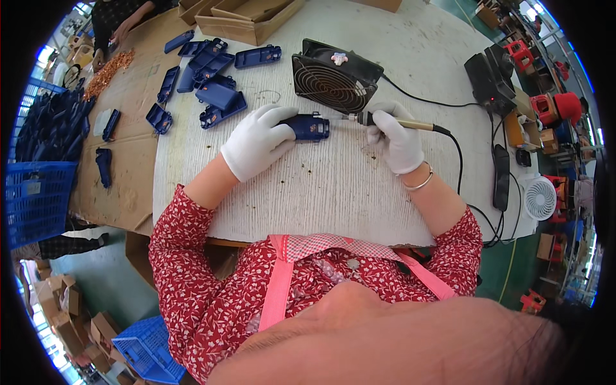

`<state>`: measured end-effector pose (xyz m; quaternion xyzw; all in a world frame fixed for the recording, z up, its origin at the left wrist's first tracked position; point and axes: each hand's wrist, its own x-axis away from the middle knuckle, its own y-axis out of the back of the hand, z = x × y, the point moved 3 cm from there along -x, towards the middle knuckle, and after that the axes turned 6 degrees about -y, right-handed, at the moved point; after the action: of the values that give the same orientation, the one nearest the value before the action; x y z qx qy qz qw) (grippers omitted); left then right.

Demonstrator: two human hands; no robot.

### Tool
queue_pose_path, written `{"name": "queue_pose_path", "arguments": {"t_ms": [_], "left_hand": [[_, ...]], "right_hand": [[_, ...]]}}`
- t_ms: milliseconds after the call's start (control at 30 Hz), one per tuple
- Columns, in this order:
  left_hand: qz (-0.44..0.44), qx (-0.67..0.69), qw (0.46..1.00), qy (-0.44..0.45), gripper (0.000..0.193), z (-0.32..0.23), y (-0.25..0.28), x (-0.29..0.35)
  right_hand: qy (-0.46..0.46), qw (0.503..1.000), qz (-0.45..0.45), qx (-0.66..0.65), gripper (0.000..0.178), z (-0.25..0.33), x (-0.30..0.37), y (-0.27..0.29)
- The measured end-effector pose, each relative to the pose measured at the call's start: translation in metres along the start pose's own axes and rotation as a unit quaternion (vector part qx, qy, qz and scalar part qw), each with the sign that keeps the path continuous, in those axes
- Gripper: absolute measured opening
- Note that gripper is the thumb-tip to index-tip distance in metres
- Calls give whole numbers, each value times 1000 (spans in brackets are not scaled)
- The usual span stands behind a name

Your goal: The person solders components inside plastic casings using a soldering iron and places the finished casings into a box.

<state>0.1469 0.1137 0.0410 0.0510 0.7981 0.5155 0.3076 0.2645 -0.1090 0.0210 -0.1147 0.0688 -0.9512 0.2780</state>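
- Grasping blue plastic housing [312, 128] by its left part with left hand [260, 138], fingers curling over it; holding it on the tabletop [308, 205], just in front of the black fan [333, 80].
- Gripping soldering iron [416, 124] in right hand [396, 138], thumb and fingers closing round the handle, front-right of the fan.
- Pointing the iron's metal end left at the housing's right end; not being able to tell contact from a small gap.
- Wearing white gloves on both hands, plus a bracelet [420, 180] on right wrist.
- Seeing the fan standing on the tabletop, round grille facing the hands, small figure decoration [339, 59] near its top edge.
- Seeing more blue housings [215, 64] lying in a loose pile left of the fan, some overlapping.
- Seeing cardboard box [250, 22] behind-left of the fan; farther left, copper-coloured small parts [109, 74] heaping on cardboard sheet [128, 173], near a co-worker's hand [128, 27].
- Seeing blue basket [40, 192] far left of the fan.
- Seeing black power unit [491, 80] glowing with a red light well right of the fan; power strip [501, 176] lying front-right of it, cables trailing.
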Motion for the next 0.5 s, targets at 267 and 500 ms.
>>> {"name": "queue_pose_path", "arguments": {"t_ms": [267,500], "left_hand": [[-83,-177,976,94,37,52,44,3],[-2,-99,974,205,53,119,63,66]], "right_hand": [[38,998,20,-39,15,3,0,10],[15,999,6,-32,15,0,-2,2]]}}
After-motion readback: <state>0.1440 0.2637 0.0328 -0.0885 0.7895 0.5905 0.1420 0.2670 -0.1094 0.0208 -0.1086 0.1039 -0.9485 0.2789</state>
